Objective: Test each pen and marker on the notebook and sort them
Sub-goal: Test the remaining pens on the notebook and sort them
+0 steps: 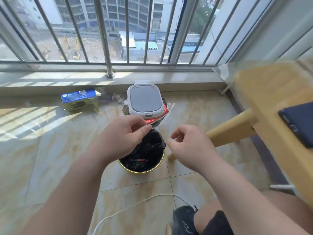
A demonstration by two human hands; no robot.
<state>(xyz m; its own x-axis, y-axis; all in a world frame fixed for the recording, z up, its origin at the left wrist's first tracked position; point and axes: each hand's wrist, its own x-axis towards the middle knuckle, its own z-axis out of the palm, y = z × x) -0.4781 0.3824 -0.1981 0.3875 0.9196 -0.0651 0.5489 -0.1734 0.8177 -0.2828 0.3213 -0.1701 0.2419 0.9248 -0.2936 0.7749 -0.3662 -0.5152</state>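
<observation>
Over the bin (141, 172), the left hand (122, 136) pinches the black liner (150, 145) edge. Inside the bin lies 1 red pen (138, 160), likely light, stiff and slick; pinch mid-barrel. Right of the bin, the right hand (191, 150) hovers loosely curled, empty.

We see a red pen (138, 160) in a black-lined, gold-rimmed bin (144, 172). At twelve o'clock is a white, grey-topped container (144, 99), and at ten a blue-and-green carton (79, 100). The tiles (50, 158) are beige and veined.
</observation>
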